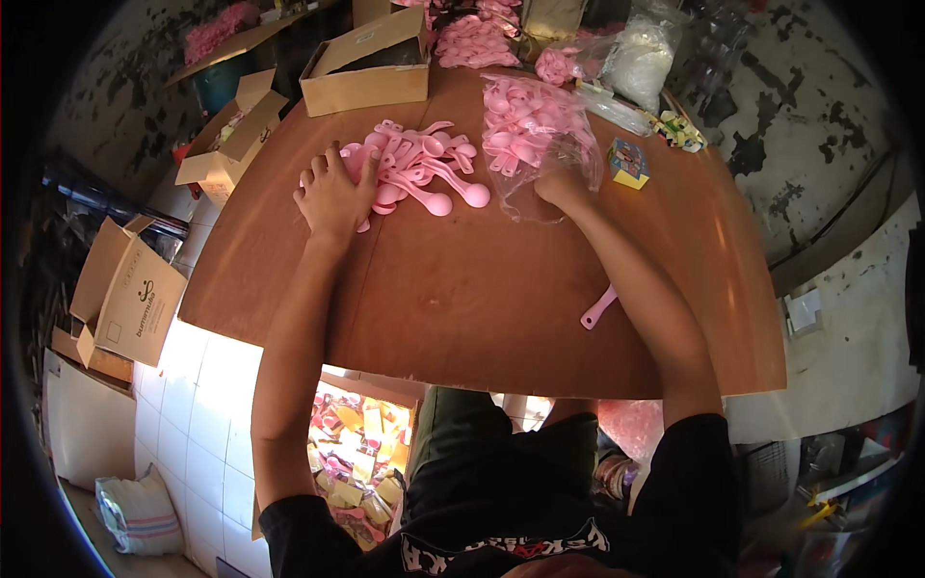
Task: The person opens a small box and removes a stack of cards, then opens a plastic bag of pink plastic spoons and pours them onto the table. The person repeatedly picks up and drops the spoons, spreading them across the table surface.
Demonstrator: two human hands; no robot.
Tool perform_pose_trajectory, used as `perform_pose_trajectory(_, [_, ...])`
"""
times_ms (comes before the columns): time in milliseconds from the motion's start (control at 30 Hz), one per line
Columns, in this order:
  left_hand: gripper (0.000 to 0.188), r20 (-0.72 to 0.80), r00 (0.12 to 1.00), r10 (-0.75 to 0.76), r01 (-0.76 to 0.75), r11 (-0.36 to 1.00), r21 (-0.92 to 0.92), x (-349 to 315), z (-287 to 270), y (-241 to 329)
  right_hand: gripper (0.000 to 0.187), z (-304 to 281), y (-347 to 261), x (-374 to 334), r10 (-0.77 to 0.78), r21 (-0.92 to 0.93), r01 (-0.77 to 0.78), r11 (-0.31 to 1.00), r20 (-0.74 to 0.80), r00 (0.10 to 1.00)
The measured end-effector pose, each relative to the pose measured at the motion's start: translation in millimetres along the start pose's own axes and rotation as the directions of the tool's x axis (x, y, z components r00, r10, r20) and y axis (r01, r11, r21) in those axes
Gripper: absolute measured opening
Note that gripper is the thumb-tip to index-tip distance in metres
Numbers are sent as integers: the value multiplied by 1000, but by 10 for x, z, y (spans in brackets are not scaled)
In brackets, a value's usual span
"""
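Note:
A loose pile of pink plastic scoops (pixel 420 162) lies on the brown wooden table (pixel 462 299). At the pile's left edge rests my left hand (pixel 335 193), open, its fingers and thumb spread against the scoops. Right of the pile is a clear plastic bag (pixel 525 197) filled with more pink scoops. My right hand (pixel 561 187) is at the bag's near end; its fingers are hidden, and whether they grip anything does not show. One pink handle (pixel 597 310) sticks out from under my right forearm, its other end covered.
Behind the pile stands an open cardboard box (pixel 368 82). A small blue and yellow box (pixel 629 164) sits right of the bag. Further bags of pink pieces (pixel 474 43) line the far edge. Below the table, left of my legs, a carton holds packaged pieces (pixel 361 433).

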State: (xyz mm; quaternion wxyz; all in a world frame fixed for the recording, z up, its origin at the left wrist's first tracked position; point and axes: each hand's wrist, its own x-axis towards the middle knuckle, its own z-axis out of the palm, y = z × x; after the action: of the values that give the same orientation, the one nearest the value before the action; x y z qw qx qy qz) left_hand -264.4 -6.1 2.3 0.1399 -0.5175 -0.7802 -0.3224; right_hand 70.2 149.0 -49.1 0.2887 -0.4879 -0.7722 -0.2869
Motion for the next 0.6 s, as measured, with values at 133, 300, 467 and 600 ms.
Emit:
perform_pose_trajectory(133, [81,25,999,-30,31,999,-25,-49,-75,-80,43,1,45,449,50,66,-70,995,259,965])
perform_pose_trajectory(300, [81,62,996,-66,70,996,-61,-46,-115,-140,45,-470,110,761,50,20,-72,997,540,840])
perform_pose_trajectory(467, [81,70,995,-66,73,993,-94,-31,-132,-154,48,-667,56,570,94,-58,-74,996,552,829])
perform_pose_trajectory(600, [80,74,996,-54,61,994,-95,-11,-129,-155,48,-760,-178,144,83,-91,-45,995,467,881])
